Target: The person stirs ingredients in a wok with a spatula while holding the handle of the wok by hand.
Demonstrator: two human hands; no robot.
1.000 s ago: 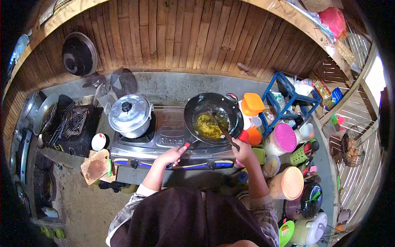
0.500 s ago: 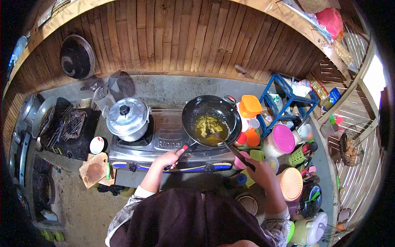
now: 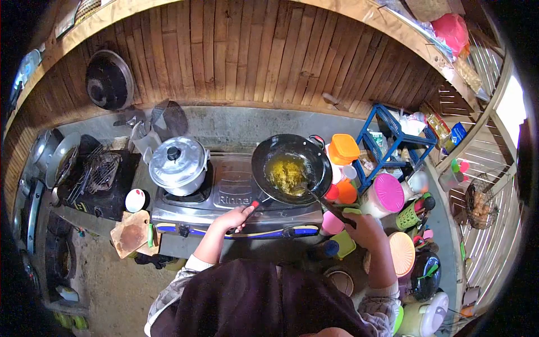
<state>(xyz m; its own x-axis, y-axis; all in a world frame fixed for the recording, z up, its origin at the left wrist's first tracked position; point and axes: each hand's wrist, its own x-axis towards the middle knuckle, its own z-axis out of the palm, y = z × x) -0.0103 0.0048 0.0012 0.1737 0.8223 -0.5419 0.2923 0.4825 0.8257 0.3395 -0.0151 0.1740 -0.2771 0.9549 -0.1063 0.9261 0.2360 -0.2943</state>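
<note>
A black wok (image 3: 264, 159) stands on the right burner of the steel gas stove (image 3: 236, 178). Yellowish-green food (image 3: 289, 175) lies in oil at its bottom. My left hand (image 3: 234, 218) is closed around the wok's red-and-black handle (image 3: 255, 204). In my right hand (image 3: 368, 229) is the dark handle of a spatula (image 3: 328, 206), which slants down into the wok. Its blade meets the right side of the food and is partly hidden by it.
A lidded aluminium pot (image 3: 178, 166) sits on the left burner. Beyond it are a sooty grill (image 3: 100, 171) and a cutting board (image 3: 130, 236) with a green-handled knife (image 3: 150, 235). Plastic containers (image 3: 387, 192) and a blue rack (image 3: 396, 137) crowd the right side.
The spatula and my right hand have shifted slightly right and down in the wok. The food looks more bunched together. The whole view has moved a little; my left hand keeps its hold.
</note>
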